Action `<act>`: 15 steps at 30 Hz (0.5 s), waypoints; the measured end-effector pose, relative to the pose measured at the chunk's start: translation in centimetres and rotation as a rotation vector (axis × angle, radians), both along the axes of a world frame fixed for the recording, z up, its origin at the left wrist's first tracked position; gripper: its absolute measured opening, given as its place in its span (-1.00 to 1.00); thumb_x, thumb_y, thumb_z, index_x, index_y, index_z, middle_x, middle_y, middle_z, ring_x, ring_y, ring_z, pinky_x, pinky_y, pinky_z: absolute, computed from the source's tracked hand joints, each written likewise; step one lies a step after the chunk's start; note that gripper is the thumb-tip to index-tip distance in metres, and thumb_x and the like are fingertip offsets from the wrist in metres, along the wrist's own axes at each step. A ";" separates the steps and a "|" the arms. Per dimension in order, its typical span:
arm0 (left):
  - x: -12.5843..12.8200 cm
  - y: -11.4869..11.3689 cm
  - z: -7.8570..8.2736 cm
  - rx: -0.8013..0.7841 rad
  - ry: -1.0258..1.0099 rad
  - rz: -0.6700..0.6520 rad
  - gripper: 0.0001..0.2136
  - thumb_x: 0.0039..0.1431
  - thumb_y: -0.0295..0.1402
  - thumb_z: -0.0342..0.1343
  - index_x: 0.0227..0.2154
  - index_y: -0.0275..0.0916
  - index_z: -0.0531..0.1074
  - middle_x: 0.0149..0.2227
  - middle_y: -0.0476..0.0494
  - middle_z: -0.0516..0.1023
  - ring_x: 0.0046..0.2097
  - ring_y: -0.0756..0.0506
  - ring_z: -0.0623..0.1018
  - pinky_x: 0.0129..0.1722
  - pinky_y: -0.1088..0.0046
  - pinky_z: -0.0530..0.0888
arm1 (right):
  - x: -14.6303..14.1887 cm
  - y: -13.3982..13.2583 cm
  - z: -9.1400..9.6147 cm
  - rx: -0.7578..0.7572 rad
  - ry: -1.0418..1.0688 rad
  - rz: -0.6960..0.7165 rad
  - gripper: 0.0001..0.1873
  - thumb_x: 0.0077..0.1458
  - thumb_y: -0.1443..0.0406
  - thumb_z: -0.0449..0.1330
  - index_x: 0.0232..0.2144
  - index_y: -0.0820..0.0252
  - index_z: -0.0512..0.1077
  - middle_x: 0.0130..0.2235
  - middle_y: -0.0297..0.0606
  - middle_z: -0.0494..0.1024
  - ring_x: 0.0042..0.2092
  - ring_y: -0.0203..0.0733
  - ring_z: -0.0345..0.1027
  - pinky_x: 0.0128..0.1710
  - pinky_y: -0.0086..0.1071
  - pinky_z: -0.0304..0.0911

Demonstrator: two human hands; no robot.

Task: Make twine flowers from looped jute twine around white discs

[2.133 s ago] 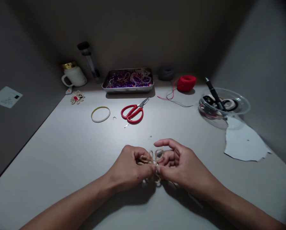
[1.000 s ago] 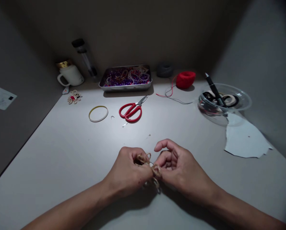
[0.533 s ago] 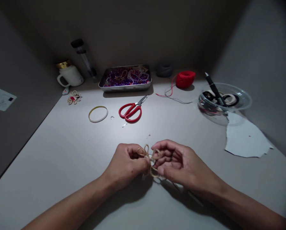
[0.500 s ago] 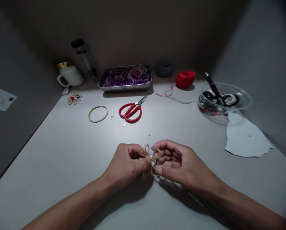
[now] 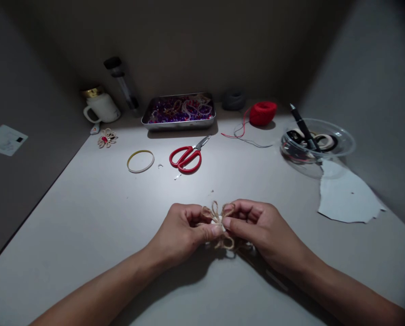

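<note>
Twine flower [image 5: 218,220], its loops splayed, is pinched by the left hand [image 5: 186,232] and the right hand [image 5: 262,226], scissors [image 5: 186,156] lying beyond.

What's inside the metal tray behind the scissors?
Mostly purple beads, with pale looped strands on top. The floor of the metal tray can't be seen; the beads cover it.

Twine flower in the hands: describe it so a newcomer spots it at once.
On the pale table, look to the near middle, where the left hand and right hand meet. Pinched between them is the twine flower, brown loops around a small white patch. Unlike the paler flower by the white mug, it shows no red centre.
</note>
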State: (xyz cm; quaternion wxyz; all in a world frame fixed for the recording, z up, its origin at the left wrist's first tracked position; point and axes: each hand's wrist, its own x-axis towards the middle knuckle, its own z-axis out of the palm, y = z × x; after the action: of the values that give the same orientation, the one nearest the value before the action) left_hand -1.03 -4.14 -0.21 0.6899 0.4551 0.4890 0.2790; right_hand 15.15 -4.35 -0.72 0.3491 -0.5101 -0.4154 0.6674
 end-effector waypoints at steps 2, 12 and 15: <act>0.0 -0.1 -0.1 -0.008 0.015 -0.015 -0.87 -0.13 -0.39 0.21 -0.56 -0.38 0.43 -0.58 -0.03 0.43 -0.55 0.08 0.32 -0.53 0.56 0.22 | -0.1 -0.1 -0.1 -0.004 -0.008 -0.002 -0.86 -0.23 0.33 0.26 -0.53 0.26 0.39 -0.58 -0.38 0.38 -0.54 -0.35 0.21 -0.53 -0.44 0.14; -0.3 0.1 0.4 0.036 0.008 -0.099 -0.83 -0.07 -0.34 0.19 -0.46 -0.38 0.47 -0.57 0.00 0.39 -0.57 0.11 0.23 -0.59 0.59 0.14 | 0.0 0.1 0.1 -0.009 -0.012 -0.052 -0.86 -0.26 0.34 0.26 -0.54 0.25 0.38 -0.60 -0.39 0.39 -0.56 -0.37 0.21 -0.56 -0.48 0.13; -0.3 0.2 0.3 0.015 0.082 -0.083 -0.87 -0.09 -0.36 0.19 -0.53 -0.37 0.44 -0.65 0.06 0.32 -0.62 0.13 0.18 -0.63 0.59 0.10 | 0.1 0.1 0.1 -0.005 0.000 -0.065 -0.86 -0.25 0.33 0.26 -0.54 0.24 0.36 -0.60 -0.40 0.38 -0.56 -0.38 0.20 -0.56 -0.48 0.13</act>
State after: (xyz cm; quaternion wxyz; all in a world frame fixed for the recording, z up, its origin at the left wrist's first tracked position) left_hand -1.30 -3.99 0.09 0.6767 0.4913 0.4955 0.2349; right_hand 15.29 -4.22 -0.57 0.3693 -0.5243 -0.3967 0.6567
